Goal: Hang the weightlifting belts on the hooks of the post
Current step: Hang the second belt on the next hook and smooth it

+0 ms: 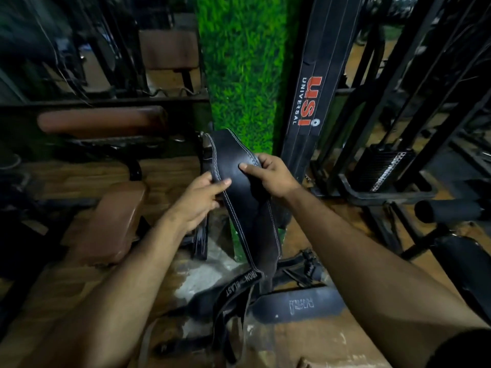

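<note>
Gripping the black leather belt [239, 179] with left hand [198, 201] and right hand [271, 175], lift its far buckle end, beyond both hands, squarely onto a hook.

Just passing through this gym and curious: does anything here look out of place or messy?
Yes. Several belts lie in a loose heap on the floor below the hands, straps tangled, instead of hanging up. Both hands, left and right, hold one leather belt by its wide part.

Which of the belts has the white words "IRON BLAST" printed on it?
The strap-like belt on the floor below the hands; the wide stitched leather belt being held shows no print.
</note>
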Demonstrator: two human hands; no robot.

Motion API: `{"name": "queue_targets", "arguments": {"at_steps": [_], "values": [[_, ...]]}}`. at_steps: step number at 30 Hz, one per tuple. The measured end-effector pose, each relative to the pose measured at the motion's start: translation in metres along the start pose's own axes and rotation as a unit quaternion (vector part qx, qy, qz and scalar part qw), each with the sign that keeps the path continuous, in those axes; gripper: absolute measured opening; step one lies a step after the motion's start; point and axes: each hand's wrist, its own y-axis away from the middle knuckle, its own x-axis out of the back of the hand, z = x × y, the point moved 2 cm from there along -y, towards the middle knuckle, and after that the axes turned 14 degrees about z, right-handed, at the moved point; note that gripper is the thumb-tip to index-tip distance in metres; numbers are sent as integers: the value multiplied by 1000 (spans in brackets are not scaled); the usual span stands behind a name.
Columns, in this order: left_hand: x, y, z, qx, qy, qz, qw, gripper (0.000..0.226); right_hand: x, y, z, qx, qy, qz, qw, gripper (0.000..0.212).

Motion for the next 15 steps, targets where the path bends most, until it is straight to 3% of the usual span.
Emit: {"name": "queue_targets", "arguments": {"at_steps": [3,5,6,9,11,13,15], "values": [[-3,-10,46,16,100,7,995,44,3,-3,-6,7,40,-69,997,21],[-12,-19,68,3,92,51,994,42,2,0,-9,26,113,-117,986,45],[-17,-22,74,-14,75,69,995,38,4,1,-11,27,126,-120,984,47],[-34,-18,80,-81,42,68,993,19,16,5,-27,-37,86,-72,993,29],[-46,-7,82,-131,23,43,990,21,22,2,-44,-90,31,-54,994,44],[-54,4,79,-157,-7,-6,988,28,20,-7,-67,-86,-9,-46,995,47],[-61,9,71,-170,-54,-51,983,32,18,-14,-91,-52,-50,7,997,25]]}}
